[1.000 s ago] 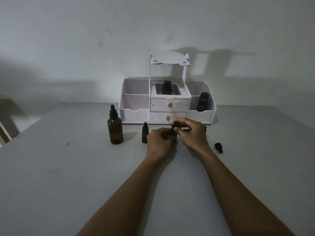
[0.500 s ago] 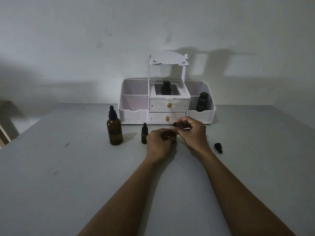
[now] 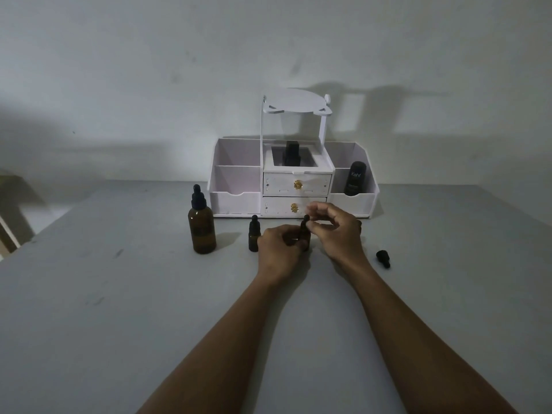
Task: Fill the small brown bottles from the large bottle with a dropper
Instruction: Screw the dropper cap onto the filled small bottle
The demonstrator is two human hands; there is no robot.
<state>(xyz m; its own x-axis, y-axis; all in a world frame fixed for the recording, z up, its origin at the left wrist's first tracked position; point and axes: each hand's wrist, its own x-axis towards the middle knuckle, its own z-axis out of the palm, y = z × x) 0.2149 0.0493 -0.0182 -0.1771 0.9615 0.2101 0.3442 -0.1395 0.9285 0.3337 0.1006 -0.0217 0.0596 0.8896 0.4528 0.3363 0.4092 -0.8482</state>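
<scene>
The large brown bottle [image 3: 202, 231] with a black dropper cap stands upright at the left of the grey table [image 3: 119, 309]. A capped small brown bottle [image 3: 254, 239] stands to its right. My left hand [image 3: 280, 249] is shut around a second small brown bottle [image 3: 304, 234], mostly hidden by the fingers. My right hand [image 3: 337, 231] pinches the black dropper cap on top of that bottle between thumb and forefinger. A loose black dropper cap [image 3: 383, 258] lies on the table to the right of my right hand.
A white desk organiser [image 3: 236, 201] with two drawers stands against the wall right behind my hands. It holds a black tube [image 3: 354, 178] in its right compartment and a dark bottle [image 3: 291, 152] in the middle. A wooden edge shows at far left.
My right hand's fingers have shifted on the dropper cap and spread a little. The left hand and both standing bottles stay where they were.
</scene>
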